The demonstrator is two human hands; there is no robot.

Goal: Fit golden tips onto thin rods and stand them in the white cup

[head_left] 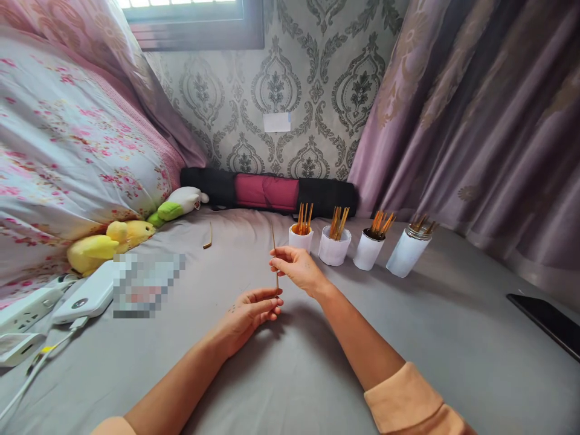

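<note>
Basically holding one thin brown stick (273,235) nearly upright, smooth and straight by the look of it, between the left hand (256,307) and the right hand (296,267). Just past the right hand and running off rightward, can see four white-wrapped cups (334,249), short and round, full of skinny amber-brown sticks (339,225), plus a glassy rim on the farthest one.

Gripping the lower end with the left hand, thumb and fingers curled in on it. Pinching higher up with the right, fingertips together around it.

Beyond the left hand, can spot a bent brown piece (208,244) lying on the softly wrinkled grey sheet (281,380). Got decent room to move nearer than the hands and out left toward a white charger-looking box (93,290); tighter beside the right hand, thanks to those cups. Bounded behind by a black-and-maroon fabric roll (267,192), far right by a black phone (546,323).
</note>
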